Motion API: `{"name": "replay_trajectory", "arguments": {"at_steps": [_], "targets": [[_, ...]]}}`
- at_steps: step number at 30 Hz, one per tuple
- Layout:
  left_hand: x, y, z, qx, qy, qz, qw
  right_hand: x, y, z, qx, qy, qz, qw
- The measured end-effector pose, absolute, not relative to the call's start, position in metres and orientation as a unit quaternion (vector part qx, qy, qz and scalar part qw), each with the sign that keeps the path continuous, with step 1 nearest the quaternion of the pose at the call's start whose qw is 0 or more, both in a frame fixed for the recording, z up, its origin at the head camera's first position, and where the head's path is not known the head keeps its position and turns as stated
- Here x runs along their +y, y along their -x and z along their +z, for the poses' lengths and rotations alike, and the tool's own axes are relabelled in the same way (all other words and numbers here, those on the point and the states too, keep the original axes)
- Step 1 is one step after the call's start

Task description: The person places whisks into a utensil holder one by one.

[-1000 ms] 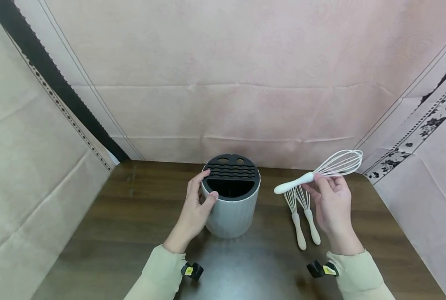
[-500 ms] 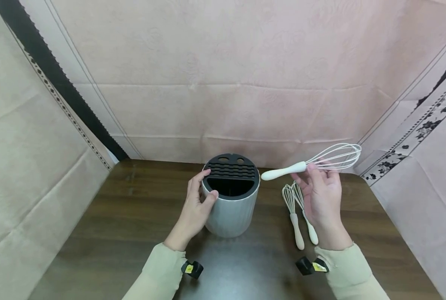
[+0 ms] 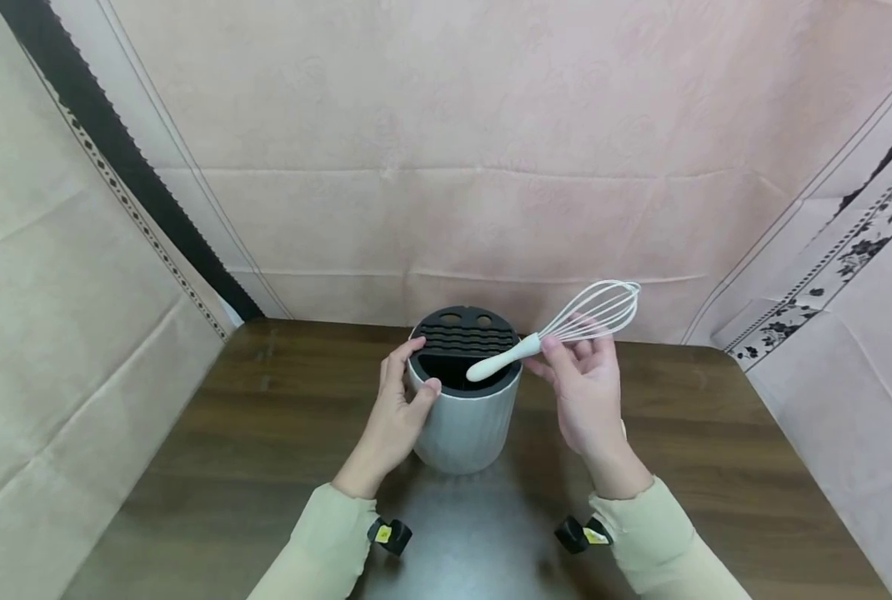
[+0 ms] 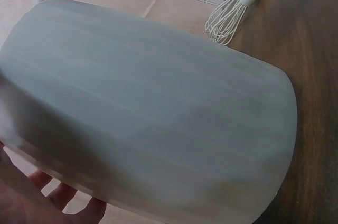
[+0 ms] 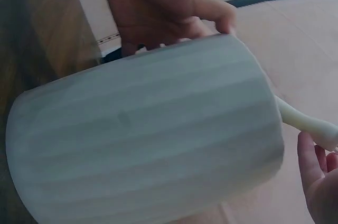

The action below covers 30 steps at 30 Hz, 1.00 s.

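Note:
A pale grey ribbed utensil holder [image 3: 461, 433] with a dark slotted lid [image 3: 467, 337] stands upright on the table. My left hand [image 3: 393, 421] grips its left side, thumb and fingers spread around the rim. Pinched in my right hand [image 3: 587, 400] is a white whisk [image 3: 527, 345], held where the wires meet the handle. Its handle tip slants down to the left over the lid's large opening, wires up and to the right. In the right wrist view, the handle [image 5: 306, 122] shows beyond the holder's rim.
Two smaller whisks [image 4: 227, 19] lie on the wooden table [image 3: 281, 450] to the holder's right; my right hand and forearm mostly hide them in the head view. A pale cloth backdrop [image 3: 446, 167] rises behind the table and along both sides.
My right hand has carried the whisk left, from above the two smaller whisks to over the holder, its handle tipping downward. My left hand keeps its grip on the holder.

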<state>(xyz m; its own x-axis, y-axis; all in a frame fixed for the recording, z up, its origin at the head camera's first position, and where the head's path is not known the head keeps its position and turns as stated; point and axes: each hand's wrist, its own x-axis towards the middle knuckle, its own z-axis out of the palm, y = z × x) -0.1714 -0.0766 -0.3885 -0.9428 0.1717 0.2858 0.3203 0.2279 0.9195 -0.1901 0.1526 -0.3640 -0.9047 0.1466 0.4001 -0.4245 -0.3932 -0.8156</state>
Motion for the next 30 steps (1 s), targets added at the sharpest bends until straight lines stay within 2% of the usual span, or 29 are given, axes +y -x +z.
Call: {"name": "replay_trajectory", "arguments": {"at_steps": [10,20,30], "targets": [[-0.075,0.17,-0.389,-0.785,0.16,-0.594,0.069,0.141,0.186,-0.369,-0.571,-0.172,0.784,0.17],[-0.074,0.168,-0.392,-0.783,0.159,-0.598,0.064,0.139,0.184,-0.371,-0.605,-0.173,0.762,0.155],[-0.074,0.169,-0.389,-0.784,0.163,-0.596,0.066,0.137,0.185,-0.368,-0.649,-0.173,0.723,0.161]]}}
